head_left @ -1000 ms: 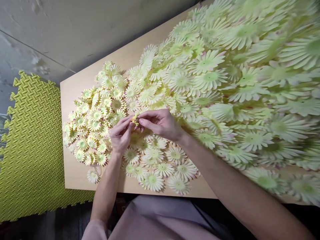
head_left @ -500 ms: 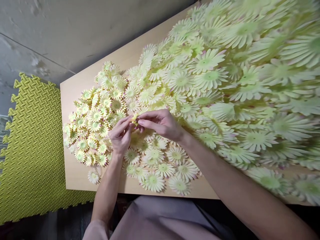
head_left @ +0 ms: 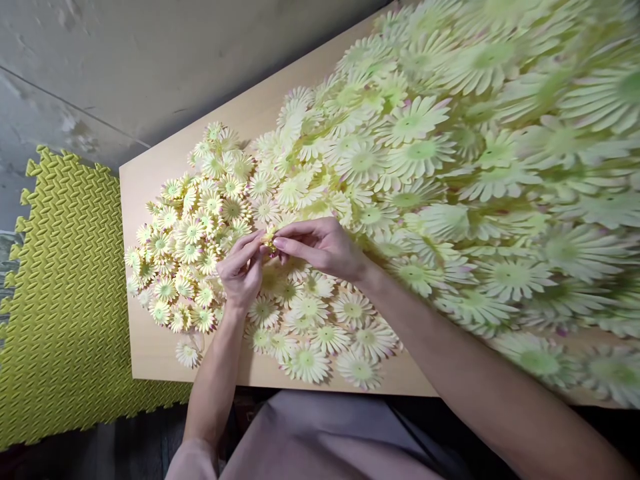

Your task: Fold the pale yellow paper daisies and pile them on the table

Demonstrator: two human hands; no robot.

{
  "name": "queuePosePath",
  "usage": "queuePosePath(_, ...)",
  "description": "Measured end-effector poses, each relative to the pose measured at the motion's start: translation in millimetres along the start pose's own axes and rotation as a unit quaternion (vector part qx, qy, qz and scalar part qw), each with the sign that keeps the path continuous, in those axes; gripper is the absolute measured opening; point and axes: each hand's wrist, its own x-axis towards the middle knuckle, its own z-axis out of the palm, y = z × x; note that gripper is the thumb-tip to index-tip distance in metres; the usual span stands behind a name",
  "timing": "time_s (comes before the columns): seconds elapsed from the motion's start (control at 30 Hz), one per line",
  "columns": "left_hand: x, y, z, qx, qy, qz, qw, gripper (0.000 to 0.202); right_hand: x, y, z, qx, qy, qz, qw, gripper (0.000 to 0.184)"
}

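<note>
Between my fingertips is a small artificial flower (head_left: 269, 237), yellowish with purple-tinged petal tips and partly hidden by the fingers. My left hand (head_left: 242, 268) pinches it from the left, thumb and forefinger closed. From the right, my right hand (head_left: 320, 250) pinches it too, fingers pressed together. Both hands hover above the flower pieces on the table. To the left lies a pile of small, fuller pale flowers (head_left: 192, 232). Beneath and in front of my hands are flat, pale daisy-like petal pieces (head_left: 306, 363).
A big heap of larger flat petal pieces (head_left: 410, 127) covers the right side of the wooden table (head_left: 160, 357). A yellow foam mat (head_left: 70, 287) stands at the table's left end. A grey wall (head_left: 165, 60) runs along the back.
Both hands stay in almost the same place, still pinching the small flower. My right fingers have shifted very slightly left; the piles look unchanged.
</note>
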Motion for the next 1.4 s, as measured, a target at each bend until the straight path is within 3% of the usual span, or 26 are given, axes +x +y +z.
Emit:
queuePosePath(0.33, 1, -5, 0.2, 0.002, -0.007, 0.063, 0.998, 0.039, 0, 0, 0, 0.001, 0.001, -0.01, 1.0, 0.011)
queuePosePath(0.7, 1, -7, -0.4, 0.009, -0.011, 0.066, 0.998, 0.039, 1, -3, 1, 0.027, -0.002, 0.012, 1.0, 0.012)
queuePosePath(0.83, 1, -2, 1.2, -0.011, 0.008, 0.021, 1.0, 0.027, 2, 0, -1, 0.03, -0.014, 0.016, 0.999, 0.016)
queuePosePath(0.93, 0, 1, 2.2, -0.02, 0.043, -0.055, 0.997, 0.017, 3, 2, 0, 0.02, -0.019, 0.016, 1.0, 0.018)
queuePosePath(1.1, 0, -2, 0.8, -0.079, 0.119, -0.176, 0.974, 0.02, 3, 4, 5, 0.002, -0.051, 0.029, 0.998, 0.02)
queuePosePath(1.4, 8, 2, 0.4, -0.24, 0.155, -0.242, 0.927, 0.023, 3, 1, 3, 0.013, -0.135, 0.022, 0.991, 0.018)
